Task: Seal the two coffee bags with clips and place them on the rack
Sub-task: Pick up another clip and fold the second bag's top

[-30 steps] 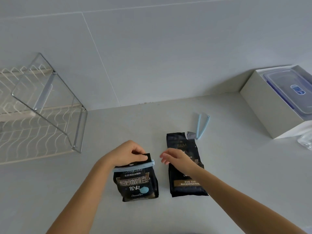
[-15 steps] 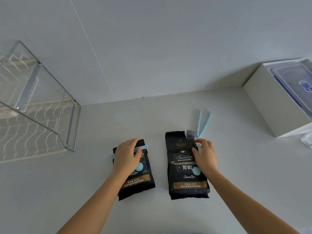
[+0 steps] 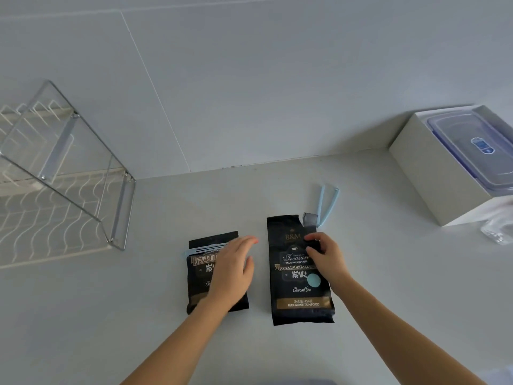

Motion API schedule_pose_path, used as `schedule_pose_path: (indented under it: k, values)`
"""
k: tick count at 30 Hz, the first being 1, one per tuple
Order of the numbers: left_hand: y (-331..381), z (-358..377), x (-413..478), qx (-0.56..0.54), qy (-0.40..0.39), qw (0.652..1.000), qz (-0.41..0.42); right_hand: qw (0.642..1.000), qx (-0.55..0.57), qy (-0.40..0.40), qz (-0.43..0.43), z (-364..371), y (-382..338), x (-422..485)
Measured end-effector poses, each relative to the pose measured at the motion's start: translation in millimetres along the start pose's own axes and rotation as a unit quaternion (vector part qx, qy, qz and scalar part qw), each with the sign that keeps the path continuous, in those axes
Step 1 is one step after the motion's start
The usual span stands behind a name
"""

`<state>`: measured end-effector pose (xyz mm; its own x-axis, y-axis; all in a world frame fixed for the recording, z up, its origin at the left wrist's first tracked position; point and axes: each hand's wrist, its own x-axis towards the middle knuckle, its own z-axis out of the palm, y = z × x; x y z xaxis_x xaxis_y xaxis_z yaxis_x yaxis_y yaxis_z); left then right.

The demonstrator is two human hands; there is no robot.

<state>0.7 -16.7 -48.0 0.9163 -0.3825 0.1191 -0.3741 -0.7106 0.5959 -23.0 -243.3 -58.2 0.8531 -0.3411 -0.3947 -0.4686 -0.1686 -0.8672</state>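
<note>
Two black coffee bags lie flat on the white counter. The left bag (image 3: 200, 273) has its top folded over, with a light blue clip (image 3: 195, 250) across the fold. My left hand (image 3: 233, 270) hovers open over that bag's right half, fingers spread. The right bag (image 3: 291, 276) is longer and its torn top is unclipped. My right hand (image 3: 324, 257) grips the right bag's upper right edge. A second light blue clip (image 3: 327, 204) lies open on the counter just beyond that bag. The wire rack (image 3: 63, 190) stands at the far left.
A white box (image 3: 433, 176) holding a clear plastic container with a blue-rimmed lid (image 3: 477, 148) sits at the right by the wall. Something clear and crinkled (image 3: 497, 232) lies at the right edge. The wall runs close behind the counter.
The left bag, held upright a second ago, now lies flat. My left hand has lifted off it and opened, drifting right. My right hand has reached to the right bag and taken hold of its upper edge.
</note>
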Motion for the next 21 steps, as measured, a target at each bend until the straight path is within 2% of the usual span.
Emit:
schedule_pose_path:
  k: [2, 4, 7, 9, 15, 21]
  values:
    - [16.1, 6.2, -2.7, -0.068, -0.003, 0.997, -0.027, 0.998, 0.06, -0.016, -0.009, -4.9, -8.1, -6.9]
    - [32.5, 9.2, -0.6, -0.164, -0.021, 0.982, -0.096, 0.995, 0.087, -0.042, -0.023, -10.6, -16.3, -15.8]
    - [50.9, 6.9, 6.5, -0.36, -0.058, 0.902, -0.23, 0.991, 0.097, -0.082, -0.044, -18.4, -22.9, -29.5]
    - [53.2, 5.0, 6.9, -0.384, -0.036, 0.882, -0.27, 0.988, 0.11, -0.096, -0.052, -23.9, -23.5, -37.8]
    - [63.1, 1.6, 4.1, -0.418, 0.066, 0.876, -0.232, 0.982, 0.112, -0.103, -0.109, -38.5, -29.6, -54.5]
    - [79.0, 6.5, -2.5, -0.401, 0.127, 0.885, -0.201, 0.982, 0.006, -0.065, -0.179, -46.6, -30.9, -61.5]
